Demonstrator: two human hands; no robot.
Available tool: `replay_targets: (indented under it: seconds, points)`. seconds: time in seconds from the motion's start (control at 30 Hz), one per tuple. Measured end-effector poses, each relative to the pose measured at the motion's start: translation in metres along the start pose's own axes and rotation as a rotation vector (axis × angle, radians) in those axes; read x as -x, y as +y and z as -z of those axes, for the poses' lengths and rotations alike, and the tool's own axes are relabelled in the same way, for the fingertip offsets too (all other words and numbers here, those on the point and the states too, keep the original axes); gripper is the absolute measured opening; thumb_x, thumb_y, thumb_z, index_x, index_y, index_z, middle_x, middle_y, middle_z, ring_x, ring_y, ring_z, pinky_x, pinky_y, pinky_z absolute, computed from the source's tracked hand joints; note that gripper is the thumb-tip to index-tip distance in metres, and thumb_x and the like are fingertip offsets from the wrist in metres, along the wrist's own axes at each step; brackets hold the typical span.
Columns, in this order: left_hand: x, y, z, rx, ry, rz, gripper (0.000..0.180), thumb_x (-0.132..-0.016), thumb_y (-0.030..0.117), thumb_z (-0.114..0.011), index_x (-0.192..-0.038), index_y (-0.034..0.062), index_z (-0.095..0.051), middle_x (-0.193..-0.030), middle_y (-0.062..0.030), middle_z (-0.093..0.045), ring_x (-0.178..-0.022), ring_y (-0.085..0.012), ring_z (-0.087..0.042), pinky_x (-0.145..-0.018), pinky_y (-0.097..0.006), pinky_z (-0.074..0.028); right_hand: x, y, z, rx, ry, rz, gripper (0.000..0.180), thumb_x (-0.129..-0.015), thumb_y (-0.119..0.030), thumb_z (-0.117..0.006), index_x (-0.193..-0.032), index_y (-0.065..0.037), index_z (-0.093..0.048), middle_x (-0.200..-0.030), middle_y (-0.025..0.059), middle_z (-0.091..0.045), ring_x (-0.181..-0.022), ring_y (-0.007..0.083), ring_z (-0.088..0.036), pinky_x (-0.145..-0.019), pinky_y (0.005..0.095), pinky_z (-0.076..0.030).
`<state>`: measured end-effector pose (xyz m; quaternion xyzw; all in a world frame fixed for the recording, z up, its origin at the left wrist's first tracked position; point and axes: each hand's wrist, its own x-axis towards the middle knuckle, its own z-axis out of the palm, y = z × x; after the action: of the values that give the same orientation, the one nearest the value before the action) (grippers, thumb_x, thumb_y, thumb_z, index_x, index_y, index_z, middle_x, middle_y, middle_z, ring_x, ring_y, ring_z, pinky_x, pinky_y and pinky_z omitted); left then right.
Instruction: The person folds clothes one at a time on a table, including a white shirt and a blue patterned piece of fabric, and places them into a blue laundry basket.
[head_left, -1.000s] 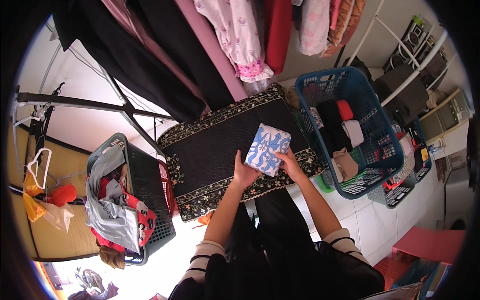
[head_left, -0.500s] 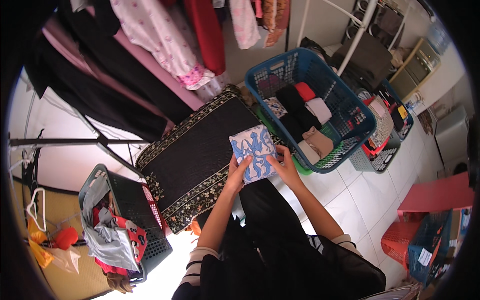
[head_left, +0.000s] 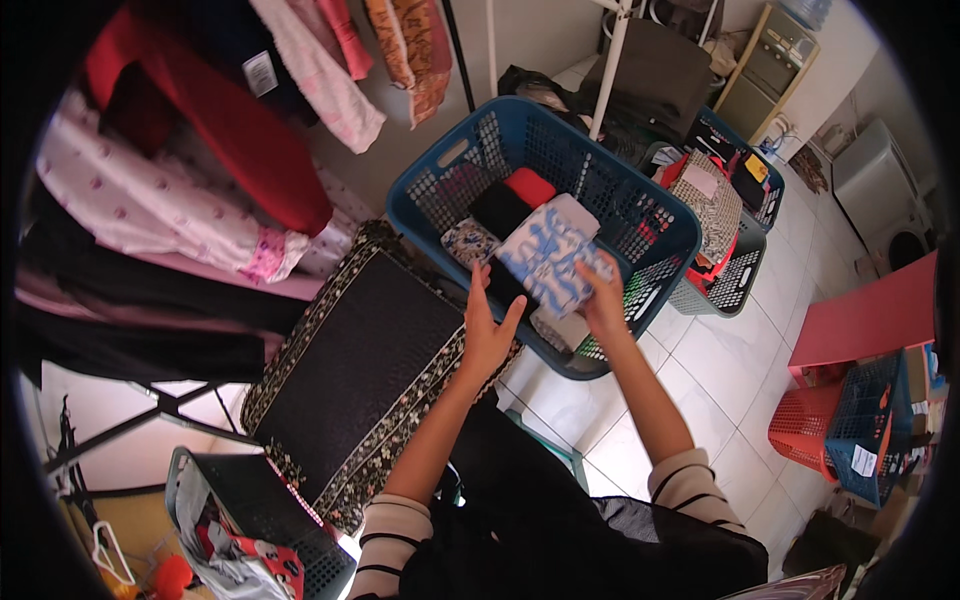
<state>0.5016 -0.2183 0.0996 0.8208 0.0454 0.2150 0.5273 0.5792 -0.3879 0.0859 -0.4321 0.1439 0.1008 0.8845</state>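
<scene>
A folded white cloth with a blue pattern (head_left: 553, 250) is over the inside of the big blue laundry basket (head_left: 420, 190), above other folded clothes. My right hand (head_left: 603, 298) grips its right edge, thumb on top. My left hand (head_left: 487, 325) is at the basket's near left rim, thumb and fingers spread, apart from the cloth. Around the cloth lie a red folded piece (head_left: 529, 186), a black one (head_left: 500, 209), a small patterned one (head_left: 468, 243) and a pale one (head_left: 560, 328).
A black cloth with a floral border (head_left: 370, 350) covers a flat surface to the left. Clothes hang above it, including a red garment (head_left: 230, 130). A dark green basket of clothes (head_left: 300, 520) stands lower left. Filled baskets (head_left: 745, 275) and a pink table (head_left: 870, 310) are at right.
Both hands have moved forward with the patterned cloth, from in front of me to over the blue basket. The left hand has come off the cloth. The view has turned to the right.
</scene>
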Motion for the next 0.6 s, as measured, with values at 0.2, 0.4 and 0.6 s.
replay_targets:
  seconds: [0.2,0.4,0.6]
  points:
    - [-0.047,-0.042,-0.056,-0.332,-0.537,-0.223,0.07,-0.084,0.025,-0.058,-0.14,0.0022,-0.023,-0.122,-0.0159,-0.051,-0.112,-0.0321,-0.048,-0.096,-0.042,-0.036,-0.213,-0.001,0.159,0.727,0.619,0.273,0.094,-0.052,-0.024,-0.084,-0.122,0.007,-0.03,-0.119,0.0242,-0.049,-0.112,0.0333,-0.05,-0.096,0.0311,-0.038]
    - [-0.037,-0.058,-0.057,-0.341,-0.604,-0.035,0.077,-0.079,0.029,-0.064,-0.142,0.0112,-0.023,-0.114,-0.0093,-0.057,-0.089,-0.0242,-0.061,-0.078,-0.037,-0.049,-0.238,0.037,0.19,1.058,0.859,-0.015,0.103,-0.047,-0.022,-0.085,-0.123,0.017,-0.028,-0.113,0.0257,-0.054,-0.103,0.0325,-0.056,-0.091,0.0322,-0.043]
    - [-0.038,-0.054,-0.053,-0.333,-0.615,0.022,0.077,-0.076,0.03,-0.067,-0.141,0.0119,-0.028,-0.109,-0.0063,-0.059,-0.083,-0.0227,-0.062,-0.069,-0.034,-0.051,-0.243,0.048,0.217,0.558,0.43,-0.088,0.063,-0.058,-0.011,-0.083,-0.107,0.009,-0.05,-0.101,0.0185,-0.061,-0.088,0.0265,-0.062,-0.076,0.0373,-0.051]
